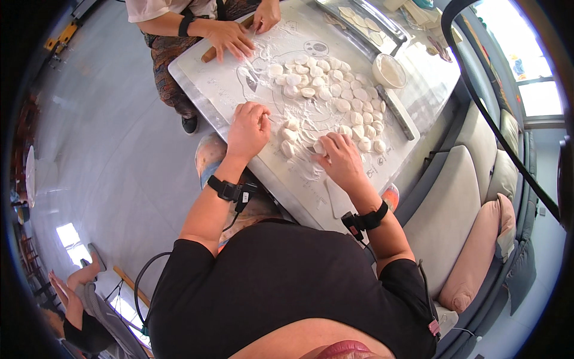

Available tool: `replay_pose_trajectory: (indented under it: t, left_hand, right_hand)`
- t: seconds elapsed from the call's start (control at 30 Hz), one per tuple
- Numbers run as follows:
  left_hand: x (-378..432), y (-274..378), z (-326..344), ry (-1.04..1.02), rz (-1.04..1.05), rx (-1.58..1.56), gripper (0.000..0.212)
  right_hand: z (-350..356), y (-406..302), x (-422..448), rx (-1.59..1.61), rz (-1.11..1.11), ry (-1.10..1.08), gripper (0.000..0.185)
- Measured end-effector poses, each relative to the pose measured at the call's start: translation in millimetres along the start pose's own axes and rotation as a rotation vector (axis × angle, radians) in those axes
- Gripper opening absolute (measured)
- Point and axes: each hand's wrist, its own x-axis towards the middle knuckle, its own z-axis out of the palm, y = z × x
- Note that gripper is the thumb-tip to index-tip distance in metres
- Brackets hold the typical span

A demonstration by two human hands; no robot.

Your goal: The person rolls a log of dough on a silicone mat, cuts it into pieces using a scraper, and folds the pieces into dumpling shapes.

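Dusted with flour, a silicone pastry mat (314,190) covers much of the table before me. My right hand (341,159) has its fingertips around a dough piece (319,147) on the mat, near its front part. My left hand (250,130) is over the mat's left edge, fingers curled; whether anything is between them cannot be told. Between my hands lie several dough lumps (290,134). Beyond them spreads a large group of small flattened dough rounds (317,81). Several thicker lumps (364,143) lie just past my right hand.
Across the table, another person's hands (233,42) are at a wooden rolling pin (209,54). A white bowl of flour (389,71) and a long grey bar (395,112) lie at the right. Farther back is a metal tray (365,27) with flat wrappers. A sofa (444,202) flanks the table.
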Motion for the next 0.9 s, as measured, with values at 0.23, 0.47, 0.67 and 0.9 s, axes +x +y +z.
replay_pose_trajectory:
  t: [0.23, 0.47, 0.67, 0.9]
  left_hand:
    - [0.3, 1.9, 1.5, -0.018, -0.013, -0.019, 0.011]
    - [-0.2, 0.0, 2.5, 0.007, 0.017, -0.007, 0.011]
    - [0.2, 1.4, 2.3, 0.017, 0.016, -0.013, 0.011]
    - [0.3, 4.6, -0.2, 0.003, -0.008, -0.014, 0.01]
  right_hand:
    - [6.1, -12.9, -31.9, 0.04, -0.106, -0.046, 0.047]
    - [-4.0, -20.2, -15.7, 0.259, 0.022, -0.008, 0.041]
    - [11.2, -9.5, -16.0, 0.22, 0.037, -0.054, 0.048]
    - [13.8, -27.7, 13.1, 0.103, 0.096, 0.042, 0.073]
